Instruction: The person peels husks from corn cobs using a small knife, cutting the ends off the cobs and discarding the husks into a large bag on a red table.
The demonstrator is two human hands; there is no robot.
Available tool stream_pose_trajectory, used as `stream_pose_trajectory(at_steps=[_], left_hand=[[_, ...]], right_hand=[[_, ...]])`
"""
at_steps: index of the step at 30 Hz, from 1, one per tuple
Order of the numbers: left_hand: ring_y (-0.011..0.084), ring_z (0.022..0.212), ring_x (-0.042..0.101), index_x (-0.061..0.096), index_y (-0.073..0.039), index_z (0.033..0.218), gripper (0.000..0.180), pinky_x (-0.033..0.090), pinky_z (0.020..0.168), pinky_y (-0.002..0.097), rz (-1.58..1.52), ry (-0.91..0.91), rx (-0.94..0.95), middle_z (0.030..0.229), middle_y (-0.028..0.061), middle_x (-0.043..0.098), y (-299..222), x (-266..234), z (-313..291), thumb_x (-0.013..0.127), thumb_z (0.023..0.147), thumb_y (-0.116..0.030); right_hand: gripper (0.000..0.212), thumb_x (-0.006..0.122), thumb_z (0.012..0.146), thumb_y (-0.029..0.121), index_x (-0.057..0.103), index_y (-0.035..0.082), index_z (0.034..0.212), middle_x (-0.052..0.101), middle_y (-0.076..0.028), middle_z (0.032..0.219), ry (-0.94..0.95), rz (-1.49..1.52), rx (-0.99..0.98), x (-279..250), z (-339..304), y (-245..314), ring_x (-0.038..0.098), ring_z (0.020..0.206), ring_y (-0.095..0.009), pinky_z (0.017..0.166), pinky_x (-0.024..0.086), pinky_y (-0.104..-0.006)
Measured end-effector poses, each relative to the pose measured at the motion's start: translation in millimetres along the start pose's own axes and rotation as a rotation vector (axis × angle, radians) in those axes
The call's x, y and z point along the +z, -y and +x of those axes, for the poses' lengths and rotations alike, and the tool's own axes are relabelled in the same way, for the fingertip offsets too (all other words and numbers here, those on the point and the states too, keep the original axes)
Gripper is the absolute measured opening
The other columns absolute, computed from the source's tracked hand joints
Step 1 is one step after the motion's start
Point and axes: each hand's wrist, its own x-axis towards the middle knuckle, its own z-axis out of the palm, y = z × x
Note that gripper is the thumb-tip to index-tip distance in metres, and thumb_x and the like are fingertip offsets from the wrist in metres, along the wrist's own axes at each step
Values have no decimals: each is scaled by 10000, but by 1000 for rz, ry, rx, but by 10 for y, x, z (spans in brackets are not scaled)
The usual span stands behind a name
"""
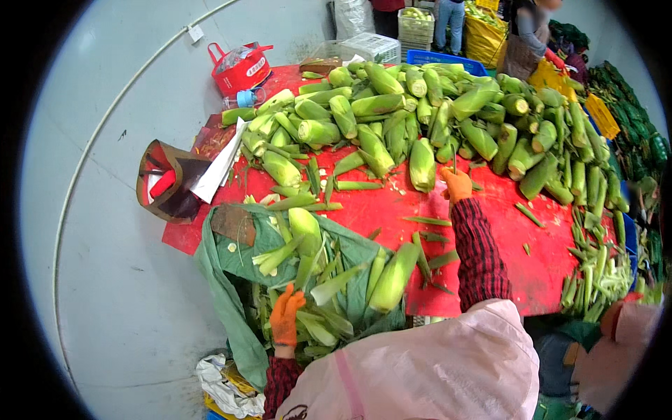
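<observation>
My left hand (284, 319), in an orange glove, is above loose husk leaves (320, 326) on the green cloth bag at the table's near left. Its fingers are stretched out and apart, and nothing shows in them. An ear of corn in its green husk (306, 229) lies just beyond it, and another ear of corn (394, 278) rests to its right. My right hand (458, 185), also orange-gloved, is closed over the red table. A thin, dark, blade-like tool (454, 160) sticks up from its fist, close to a husked ear of corn (422, 165).
A large heap of corn ears (381, 105) covers the red table's (507, 238) far side. The green cloth bag (227, 280) hangs at the near left edge. A brown paper bag (170, 183) and red tote (241, 68) stand left. Another person (619, 343) is at the right.
</observation>
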Motion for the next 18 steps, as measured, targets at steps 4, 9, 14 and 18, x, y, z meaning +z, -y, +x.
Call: stream_pose_trajectory(at_steps=[4,9,14,18], left_hand=[[223,979,655,510,28,1342,443,517,880,324,33,-146,-5,1144,171,652,19,-85,-262,522,983,-232],[214,1032,636,521,18,1339,439,493,910,319,16,-213,-149,1211,142,627,4,-155,-385,551,978,-230],[203,1073,621,510,27,1351,435,464,954,302,-8,-130,-19,1247,121,615,-574,166,19,548,976,-190],[237,1279,484,345,-29,1477,612,393,1064,337,-235,163,243,1433,149,458,-937,576,540,585,915,-3]], right_hand=[[630,743,740,572,661,-43,848,612,-109,633,120,-504,219,423,483,79,578,451,-206,449,475,-352],[655,744,728,580,681,-59,857,612,-112,581,236,-201,211,512,453,40,569,444,-197,444,450,-357],[432,734,814,391,670,15,1016,662,-60,724,525,105,-12,639,-688,309,526,424,-112,377,385,-236],[809,834,712,271,479,18,1393,657,-79,1164,766,16,-523,910,-1883,542,615,1055,-145,949,470,-308]])
